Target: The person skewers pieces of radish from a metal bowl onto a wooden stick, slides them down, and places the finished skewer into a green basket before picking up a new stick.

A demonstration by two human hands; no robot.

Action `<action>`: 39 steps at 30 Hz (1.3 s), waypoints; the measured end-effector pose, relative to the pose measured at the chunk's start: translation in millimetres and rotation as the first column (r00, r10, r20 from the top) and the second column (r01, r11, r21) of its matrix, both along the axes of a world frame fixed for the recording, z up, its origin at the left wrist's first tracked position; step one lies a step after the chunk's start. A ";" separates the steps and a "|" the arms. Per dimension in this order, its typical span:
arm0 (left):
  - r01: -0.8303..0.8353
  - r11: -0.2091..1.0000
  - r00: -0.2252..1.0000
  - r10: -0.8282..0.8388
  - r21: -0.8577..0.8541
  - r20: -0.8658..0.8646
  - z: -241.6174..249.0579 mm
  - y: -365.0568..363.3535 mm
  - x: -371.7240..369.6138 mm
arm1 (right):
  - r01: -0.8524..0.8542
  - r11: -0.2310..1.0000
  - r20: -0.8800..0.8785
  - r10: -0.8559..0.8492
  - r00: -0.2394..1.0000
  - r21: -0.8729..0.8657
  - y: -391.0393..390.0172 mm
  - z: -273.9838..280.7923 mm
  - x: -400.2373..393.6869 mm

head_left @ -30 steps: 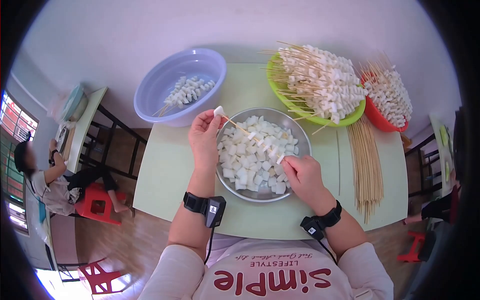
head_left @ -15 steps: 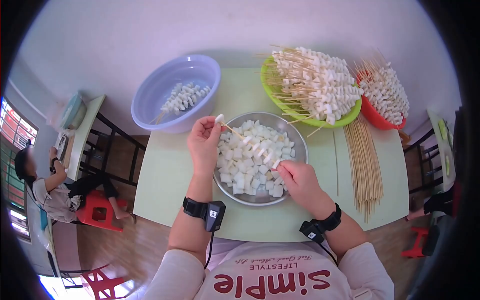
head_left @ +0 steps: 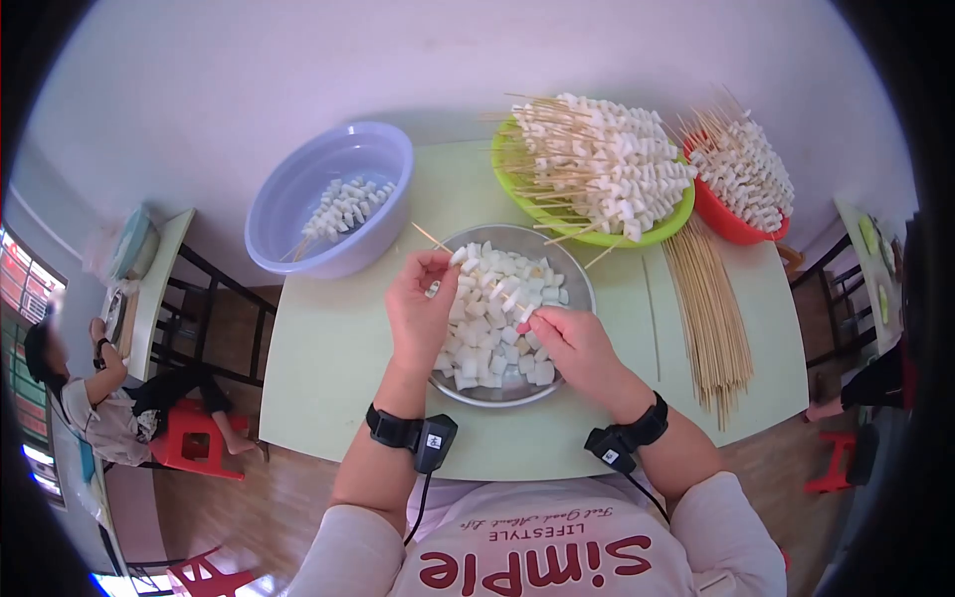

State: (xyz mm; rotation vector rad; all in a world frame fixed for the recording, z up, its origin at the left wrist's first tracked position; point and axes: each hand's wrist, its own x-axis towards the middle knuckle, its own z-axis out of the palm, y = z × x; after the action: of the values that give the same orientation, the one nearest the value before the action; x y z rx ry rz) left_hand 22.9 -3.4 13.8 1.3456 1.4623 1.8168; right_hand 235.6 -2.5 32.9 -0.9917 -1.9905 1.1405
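Note:
Over the round metal basin [head_left: 589, 298] of loose white food cubes [head_left: 492, 353], a bamboo skewer [head_left: 430, 237] slants down from upper left to lower right. My left hand [head_left: 422, 308] pinches a white cube [head_left: 459, 256] that sits on the skewer near its upper end, with the bare tip sticking out beyond. Several threaded cubes [head_left: 505, 295] line the lower part of the skewer. My right hand [head_left: 577, 348] is closed around that lower end, thumb against the last cube; the grip hides the skewer's end.
A lavender tub [head_left: 274, 224] with some filled skewers stands at back left. Heaped filled skewers fill a green basin [head_left: 681, 214] and a red basin [head_left: 731, 227]. Bare bamboo sticks [head_left: 711, 328] lie in a bundle at right. Another person [head_left: 99, 403] sits at a side table on the far left.
My left hand has pushed the cube down the skewer from its tip, so the tip now protrudes past my fingers. My right hand keeps its hold. The whole view has shifted slightly.

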 end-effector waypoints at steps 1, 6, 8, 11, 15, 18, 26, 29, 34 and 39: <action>0.002 1.000 1.000 -0.002 -0.007 0.002 -0.8 -0.4 -0.2 | 0.002 1.000 0.002 -0.002 1.000 -0.007 1.3 -3.8 0.4; -0.107 0.993 0.938 0.120 0.059 -0.326 8.6 -7.8 4.8 | -0.154 0.920 -0.069 0.139 0.988 -0.360 14.5 1.0 9.3; -0.118 0.989 0.919 0.142 0.087 -0.369 7.3 -6.5 4.4 | -0.145 0.910 -0.106 0.112 0.988 -0.389 11.6 1.3 5.8; -0.106 0.993 0.983 0.111 0.046 -0.149 1.3 0.9 0.1 | 0.063 0.922 0.136 -0.123 0.983 0.383 2.8 -8.7 -3.5; 0.019 1.000 0.998 -0.020 0.025 0.059 2.6 2.0 -9.0 | 0.088 0.878 0.169 -0.187 0.968 0.471 0.4 -6.6 -1.9; -0.002 1.000 0.999 0.003 0.021 -0.038 4.9 1.4 -6.8 | 0.093 0.951 0.057 -0.115 0.992 0.295 1.4 -12.9 -1.8; -0.044 0.994 0.984 0.059 0.096 -0.168 -2.5 5.1 -3.2 | -0.007 1.000 0.028 0.008 1.000 -0.027 2.7 0.2 4.5; -0.057 0.996 0.986 0.067 0.073 -0.150 -3.6 4.7 -0.7 | 0.076 0.923 0.081 -0.114 0.990 0.377 1.6 -11.4 1.8; -0.012 0.999 0.995 0.015 0.033 -0.100 -1.3 4.3 -4.6 | 0.084 0.893 0.070 -0.128 0.989 0.443 2.2 -13.4 -0.3; 0.060 0.968 0.919 -0.149 -0.242 -0.365 21.2 -10.2 -27.2 | 0.138 0.940 0.054 -0.163 0.985 0.311 0.1 -10.8 2.8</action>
State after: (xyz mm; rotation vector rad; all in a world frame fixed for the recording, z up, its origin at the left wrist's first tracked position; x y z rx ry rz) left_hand -4.3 -13.6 35.0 1.6862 1.6927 1.3194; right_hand 238.4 -2.4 22.1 -1.0163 -2.0367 0.6917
